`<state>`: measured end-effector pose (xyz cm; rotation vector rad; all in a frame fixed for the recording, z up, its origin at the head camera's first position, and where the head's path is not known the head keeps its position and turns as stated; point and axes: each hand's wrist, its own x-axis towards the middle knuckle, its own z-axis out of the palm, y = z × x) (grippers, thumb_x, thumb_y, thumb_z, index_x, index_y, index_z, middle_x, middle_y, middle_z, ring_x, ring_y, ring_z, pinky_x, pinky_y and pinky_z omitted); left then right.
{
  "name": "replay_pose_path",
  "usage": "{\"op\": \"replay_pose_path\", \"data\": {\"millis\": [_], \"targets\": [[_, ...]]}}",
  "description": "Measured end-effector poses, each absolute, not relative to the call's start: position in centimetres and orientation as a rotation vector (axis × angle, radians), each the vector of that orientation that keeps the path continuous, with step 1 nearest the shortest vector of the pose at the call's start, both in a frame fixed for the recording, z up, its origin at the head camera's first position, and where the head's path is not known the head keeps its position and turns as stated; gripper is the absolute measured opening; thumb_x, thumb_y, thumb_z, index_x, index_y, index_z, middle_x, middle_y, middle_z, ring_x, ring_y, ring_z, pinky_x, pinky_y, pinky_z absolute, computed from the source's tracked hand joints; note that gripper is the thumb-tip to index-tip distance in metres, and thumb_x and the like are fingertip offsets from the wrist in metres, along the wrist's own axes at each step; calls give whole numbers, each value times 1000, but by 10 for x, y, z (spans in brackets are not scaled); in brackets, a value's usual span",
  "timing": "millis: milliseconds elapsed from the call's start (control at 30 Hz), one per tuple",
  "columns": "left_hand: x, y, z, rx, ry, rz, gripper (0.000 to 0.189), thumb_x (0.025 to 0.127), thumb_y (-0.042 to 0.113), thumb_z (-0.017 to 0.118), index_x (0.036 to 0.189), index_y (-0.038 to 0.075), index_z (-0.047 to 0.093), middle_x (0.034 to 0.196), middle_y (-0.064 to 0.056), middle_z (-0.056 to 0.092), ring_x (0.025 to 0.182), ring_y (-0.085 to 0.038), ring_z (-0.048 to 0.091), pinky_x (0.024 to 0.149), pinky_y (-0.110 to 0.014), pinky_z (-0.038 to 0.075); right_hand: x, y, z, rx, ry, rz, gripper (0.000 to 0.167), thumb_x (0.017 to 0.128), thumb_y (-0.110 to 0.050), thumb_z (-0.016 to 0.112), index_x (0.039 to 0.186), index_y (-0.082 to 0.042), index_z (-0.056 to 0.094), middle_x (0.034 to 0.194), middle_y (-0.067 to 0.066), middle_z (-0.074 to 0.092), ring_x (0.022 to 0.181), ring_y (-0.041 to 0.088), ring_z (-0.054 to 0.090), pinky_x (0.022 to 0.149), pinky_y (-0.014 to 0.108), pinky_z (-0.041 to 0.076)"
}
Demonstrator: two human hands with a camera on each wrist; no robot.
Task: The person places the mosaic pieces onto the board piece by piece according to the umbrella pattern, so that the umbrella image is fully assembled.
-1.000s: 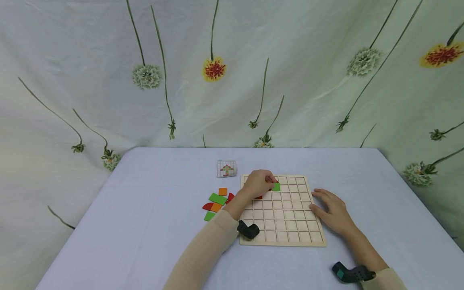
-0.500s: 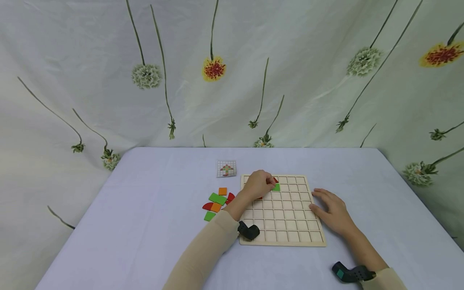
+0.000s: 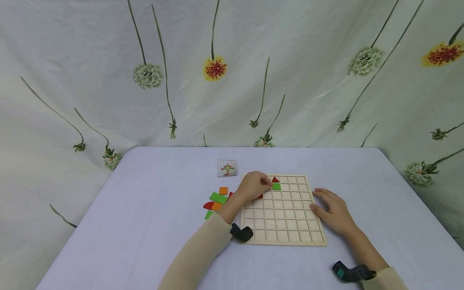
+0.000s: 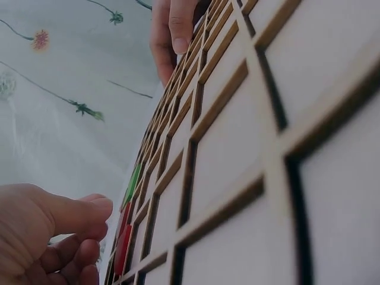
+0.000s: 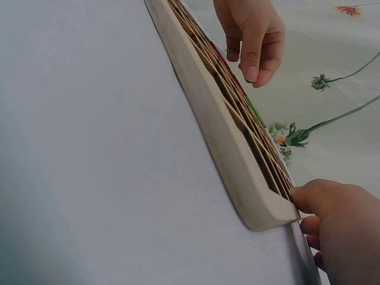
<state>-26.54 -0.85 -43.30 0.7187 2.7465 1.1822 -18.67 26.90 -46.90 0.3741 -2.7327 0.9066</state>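
Note:
A pale wooden grid board [image 3: 283,225] lies on the table. In its far rows are a red triangle [image 3: 275,179], a green square [image 3: 276,187] directly below it, and a red piece [image 3: 260,196] partly covered by the left hand. My left hand [image 3: 255,186] hovers over the far left of the board, just left of the green square. Its thumb and fingers are loosely curled, with no piece showing between them in the left wrist view. My right hand [image 3: 331,211] rests at the board's right edge, its thumb [image 5: 306,195] touching the rim and its fingers relaxed beside it.
Left of the board lie loose pieces: an orange square [image 3: 223,190], a green parallelogram [image 3: 218,197], a red quarter-round piece [image 3: 208,205] and others, partly behind the left forearm. A small printed pattern card [image 3: 227,168] lies behind them. A flower-printed cloth [image 3: 232,100] hangs behind the table.
My left hand has drawn back a little to the left, uncovering the whole red triangle and green square, which stay on the board. The right hand has stayed in place.

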Motion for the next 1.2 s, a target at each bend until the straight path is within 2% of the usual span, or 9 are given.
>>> {"op": "replay_pose_path", "data": {"millis": [267,467,800,1200], "targets": [[-255,-28,-433,553,2741,1236,5,89,13,71,84,13,73,76,6,61,72,-12,54,67,-28,44,-186,269,-469,381,-2730,907,44,91,-22,66,124,6,59,135,27,51,129,48,39,102,68,22],[-248,-43,-432,537,2767,1241,3,87,11,71,86,10,74,76,7,62,67,-9,53,63,-27,42,-185,270,-470,372,-2732,898,44,91,-22,66,124,6,59,135,27,51,129,48,40,102,67,23],[-236,-77,-430,430,2787,1137,5,89,15,71,87,12,73,76,5,60,66,-12,54,60,-28,45,-186,271,-472,380,-2725,905,44,91,-22,67,124,5,59,135,26,51,129,48,40,101,67,23],[-227,-115,-427,228,2841,1114,5,89,17,72,90,12,73,80,1,59,75,-17,54,62,-27,47,-187,270,-469,396,-2720,897,44,91,-23,67,124,6,59,134,27,51,128,48,40,101,67,24]]}}
